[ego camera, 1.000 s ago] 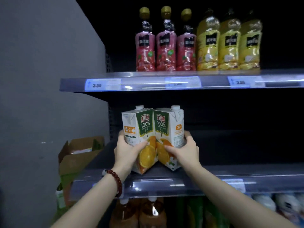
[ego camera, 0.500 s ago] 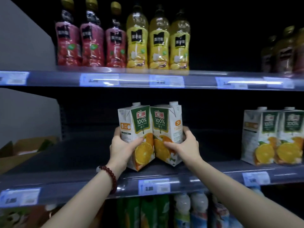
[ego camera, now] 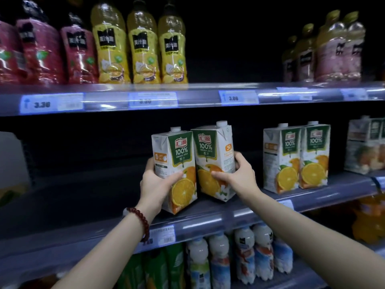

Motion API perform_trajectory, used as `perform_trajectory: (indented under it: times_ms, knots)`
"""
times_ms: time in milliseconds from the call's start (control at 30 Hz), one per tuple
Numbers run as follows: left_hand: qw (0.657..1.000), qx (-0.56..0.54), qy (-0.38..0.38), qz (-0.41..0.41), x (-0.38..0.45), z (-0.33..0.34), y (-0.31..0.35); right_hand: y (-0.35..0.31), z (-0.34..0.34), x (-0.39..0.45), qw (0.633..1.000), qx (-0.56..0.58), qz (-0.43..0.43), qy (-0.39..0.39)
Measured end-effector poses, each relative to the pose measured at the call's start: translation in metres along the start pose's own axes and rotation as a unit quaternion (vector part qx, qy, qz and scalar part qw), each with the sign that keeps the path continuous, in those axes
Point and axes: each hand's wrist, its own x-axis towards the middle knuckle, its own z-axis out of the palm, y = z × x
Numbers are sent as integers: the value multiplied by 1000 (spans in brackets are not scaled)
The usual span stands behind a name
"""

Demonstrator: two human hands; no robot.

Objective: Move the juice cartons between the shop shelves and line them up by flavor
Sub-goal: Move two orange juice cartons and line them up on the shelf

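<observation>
Two orange juice cartons sit side by side at the front of the middle shelf (ego camera: 87, 205). My left hand (ego camera: 155, 184) grips the left carton (ego camera: 177, 155) low on its side, thumb across the front. My right hand (ego camera: 239, 176) grips the right carton (ego camera: 210, 151), thumb on the orange picture, fingers round the far side. Both cartons tilt slightly outward at the bottom. Two more orange juice cartons (ego camera: 295, 157) stand upright on the same shelf to the right, a gap away from the held pair.
Red bottles (ego camera: 41, 49) and yellow bottles (ego camera: 141, 44) line the upper shelf, with more bottles (ego camera: 325, 51) at the right. Other cartons (ego camera: 366, 144) stand at the far right. White-capped bottles (ego camera: 239, 253) and green ones fill the lower shelf. The middle shelf is bare to the left.
Both hands have carried the two cartons rightward along the middle shelf; the view has swung right, and the standing cartons now lie close to the held pair.
</observation>
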Motion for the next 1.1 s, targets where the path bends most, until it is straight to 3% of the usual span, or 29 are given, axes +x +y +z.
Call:
perform_trajectory:
  times_ms: [167, 700, 900, 1100]
  knots:
    - [1000, -13, -10, 8, 3, 19, -7, 4, -24, 5, 1000, -18, -15, 10]
    - [999, -42, -10, -6, 3, 111, -12, 53, -93, 40, 996, 75, 8, -46]
    - [999, -47, 3, -17, 1, 113, -8, 60, -91, 45, 990, 93, 47, -92]
    - [990, -71, -73, -94, 5, 93, 2, 54, -104, 51, 962, 175, 108, -180]
